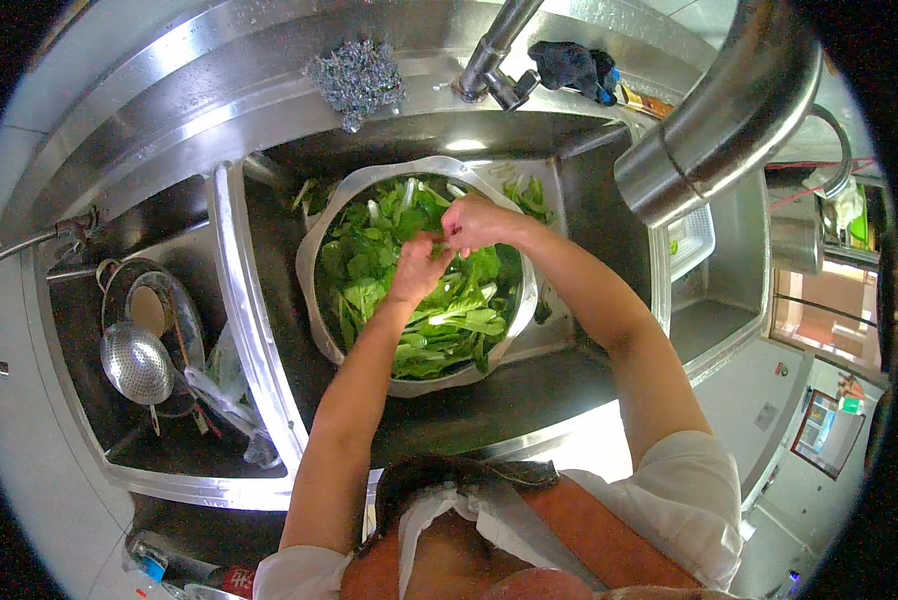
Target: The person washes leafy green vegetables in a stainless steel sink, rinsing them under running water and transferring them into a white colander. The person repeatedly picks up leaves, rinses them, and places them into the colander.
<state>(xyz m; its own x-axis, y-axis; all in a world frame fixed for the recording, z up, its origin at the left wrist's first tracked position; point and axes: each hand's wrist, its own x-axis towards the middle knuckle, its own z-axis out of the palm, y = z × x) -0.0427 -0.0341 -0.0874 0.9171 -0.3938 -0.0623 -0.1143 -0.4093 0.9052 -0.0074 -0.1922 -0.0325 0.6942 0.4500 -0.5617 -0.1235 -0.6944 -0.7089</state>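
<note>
A wide metal basin (308, 292) with a wavy rim sits in the middle sink bay. Leafy greens (460, 319) with pale stems fill it, lying in water. Over the middle of the basin my left hand (417, 268) and my right hand (480, 223) meet, fingertips pinched together. Between them shows a bit of a greens stem (441, 246), mostly hidden by the fingers. Loose leaves (527, 196) lie on the sink floor behind the basin to the right, and a few more leaves (312, 196) rest at its back left.
A metal divider (257, 322) separates the left bay, where a perforated ladle (137, 364) lies over pans. Behind the basin stand a tap (486, 64), a steel-wool scourer (359, 82) and a dark cloth (572, 67). A thick metal pipe (726, 120) overhangs the right. A white basket (695, 240) sits beyond.
</note>
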